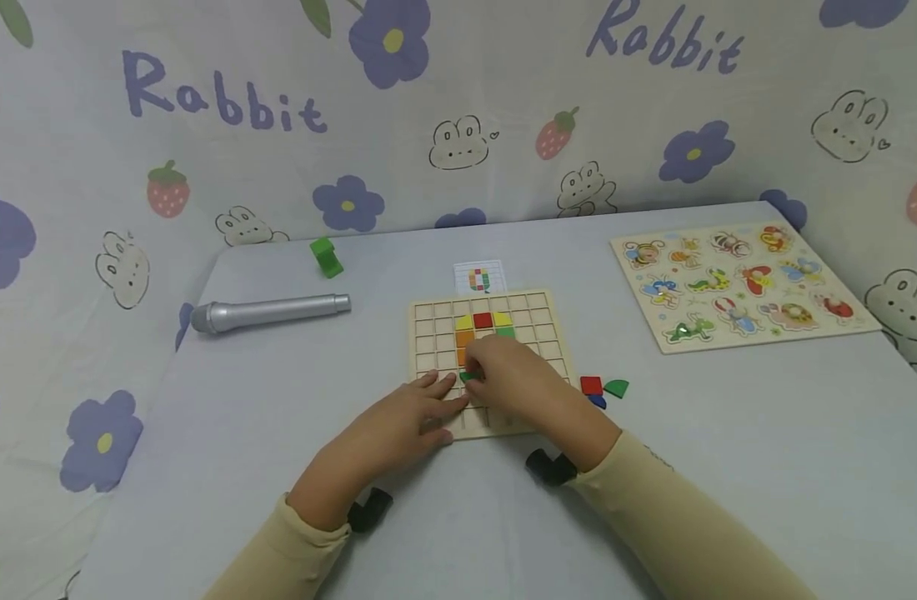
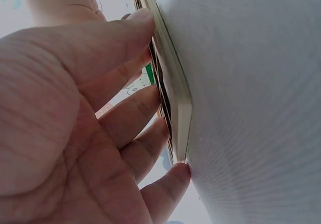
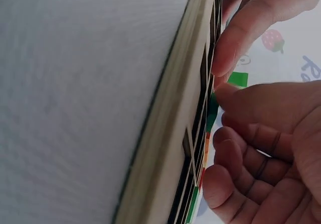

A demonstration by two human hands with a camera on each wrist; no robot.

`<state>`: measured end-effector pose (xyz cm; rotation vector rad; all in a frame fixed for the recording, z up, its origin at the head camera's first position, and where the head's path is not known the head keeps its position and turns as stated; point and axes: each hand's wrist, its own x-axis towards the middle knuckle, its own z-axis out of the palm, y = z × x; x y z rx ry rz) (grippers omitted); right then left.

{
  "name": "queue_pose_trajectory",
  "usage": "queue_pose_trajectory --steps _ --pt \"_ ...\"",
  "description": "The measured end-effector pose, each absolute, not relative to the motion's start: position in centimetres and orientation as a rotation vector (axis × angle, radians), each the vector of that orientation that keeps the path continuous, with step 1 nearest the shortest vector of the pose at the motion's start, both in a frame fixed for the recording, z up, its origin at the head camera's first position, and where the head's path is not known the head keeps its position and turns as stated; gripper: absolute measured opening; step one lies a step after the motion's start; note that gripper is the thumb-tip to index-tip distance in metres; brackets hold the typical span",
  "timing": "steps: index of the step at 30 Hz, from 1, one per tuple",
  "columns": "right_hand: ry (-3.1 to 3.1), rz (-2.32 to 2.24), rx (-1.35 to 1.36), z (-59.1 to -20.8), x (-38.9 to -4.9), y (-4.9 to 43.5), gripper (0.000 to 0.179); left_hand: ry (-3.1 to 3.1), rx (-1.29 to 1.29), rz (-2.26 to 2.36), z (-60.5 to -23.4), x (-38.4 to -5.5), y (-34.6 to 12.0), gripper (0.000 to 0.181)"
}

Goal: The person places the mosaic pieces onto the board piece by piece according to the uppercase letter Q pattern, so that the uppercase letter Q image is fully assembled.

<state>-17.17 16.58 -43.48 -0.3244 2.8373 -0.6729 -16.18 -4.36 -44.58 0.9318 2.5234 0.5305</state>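
Observation:
A wooden grid board lies mid-table, with yellow, red, orange and green pieces set in its squares. My right hand is over the board, fingers curled, and pinches a small green piece at the grid's surface. The same green piece shows beside the thumb in the right wrist view. My left hand rests with spread fingers on the board's near left part, thumb at its front edge. The right hand hides part of the pattern.
Right of the board lie a red square, a green quarter-round piece and a blue piece. Behind it is a pattern card. A silver microphone, a green block and an insect puzzle board lie farther out.

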Motion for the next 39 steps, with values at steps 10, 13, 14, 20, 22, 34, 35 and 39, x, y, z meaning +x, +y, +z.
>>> queue_pose_trajectory --steps 10,13,14,20,22,34,35,39 --pt "2.814 -0.73 -0.245 -43.8 -17.3 16.3 0.012 2.526 0.94 0.511 -44.6 -16.2 -4.2 0.055" --pt "2.814 -0.75 -0.242 -43.9 -17.3 16.3 0.012 2.521 0.945 0.513 -44.6 -16.2 -4.2 0.054" --pt "2.813 -0.755 -0.246 -44.0 -17.3 16.3 0.011 2.517 0.946 0.513 -44.6 -16.2 -4.2 0.055" --pt "2.812 -0.781 -0.274 -43.9 -17.5 16.5 0.009 2.522 0.951 0.5 -44.6 -16.3 -4.3 0.055" --pt "2.811 -0.775 -0.281 -43.9 -17.6 16.5 0.009 2.526 0.954 0.503 -44.5 -16.3 -4.4 0.055" --pt "2.788 -0.784 -0.303 -43.2 -17.7 17.3 0.011 2.519 0.947 0.49 -44.6 -16.4 -4.4 0.055" --pt "2.794 -0.796 -0.306 -42.8 -17.7 17.7 0.012 2.521 0.952 0.485 -44.7 -16.4 -4.4 0.055" --pt "2.836 -0.881 -0.276 -41.0 -17.6 20.0 0.017 2.523 0.953 0.481 -44.9 -16.4 -4.4 0.055"
